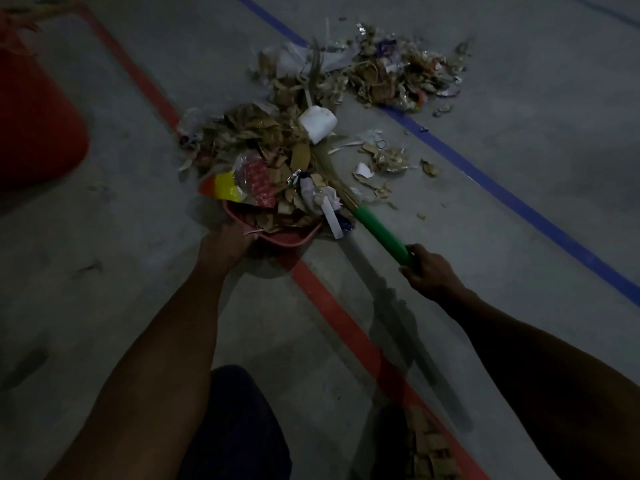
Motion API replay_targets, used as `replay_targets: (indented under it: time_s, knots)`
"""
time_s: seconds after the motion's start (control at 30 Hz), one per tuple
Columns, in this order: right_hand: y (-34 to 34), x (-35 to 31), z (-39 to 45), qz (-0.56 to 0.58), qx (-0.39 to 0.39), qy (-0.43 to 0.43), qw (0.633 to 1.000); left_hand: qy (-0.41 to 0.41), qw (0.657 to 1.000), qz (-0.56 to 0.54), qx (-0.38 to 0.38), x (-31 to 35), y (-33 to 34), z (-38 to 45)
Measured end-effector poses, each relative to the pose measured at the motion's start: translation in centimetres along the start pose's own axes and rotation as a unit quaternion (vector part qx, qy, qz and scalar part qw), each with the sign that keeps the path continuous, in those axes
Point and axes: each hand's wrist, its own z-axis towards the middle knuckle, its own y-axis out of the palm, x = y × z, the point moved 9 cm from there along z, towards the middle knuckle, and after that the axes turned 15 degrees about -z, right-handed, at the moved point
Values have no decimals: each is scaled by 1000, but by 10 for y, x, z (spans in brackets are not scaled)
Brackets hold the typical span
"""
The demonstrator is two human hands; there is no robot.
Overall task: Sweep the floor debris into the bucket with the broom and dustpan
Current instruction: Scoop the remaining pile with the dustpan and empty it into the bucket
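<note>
Concrete floor: debris heaps beyond left hand gripping dustpan.

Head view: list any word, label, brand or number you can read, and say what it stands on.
No text can be read in this frame.
Red wrapper on the dustpan: patterned print, too blurred to read.
Yellow wrapper: no legible print.
White scraps by the broom: dark marks, too small to read.
Far debris: bits of print, blurred.
Bucket: no label visible.
</note>
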Motion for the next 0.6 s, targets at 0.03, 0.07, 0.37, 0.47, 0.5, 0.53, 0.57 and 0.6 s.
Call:
replay_targets:
  time_s: [0.03, 0.07, 0.37, 0.47, 0.5, 0.53, 0.57, 0.6]
  knots:
    - [0, 0, -2, 3, -2, -2, 1000, 7, 1000, -6, 0, 5, 1, -2]
    - [0, -1, -4, 3, -5, -6, 1000, 12, 1000, -15, 5, 11, 0, -3]
    - [1, -13, -24, 6, -5, -37, 999, 86, 995, 7, 51, 50, 4, -17]
    - [-5, -9, -24, 13, 4, -30, 999, 63, 997, -32, 37, 59, 6, -12]
    - [-7, -8, -23, 16, 8, -28, 999, 63, 996, -45, 36, 64, 6, -12]
    - [-11, -7, -22, 21, 8, -26, 999, 62, 996, -53, 36, 66, 6, -9]
    - [-15, -7, -20, 25, 11, -26, 999, 58, 996, -62, 38, 69, 5, -9]
    - [-21, -7, -18, 25, 13, -24, 999, 54, 995, -73, 42, 71, 3, -8]
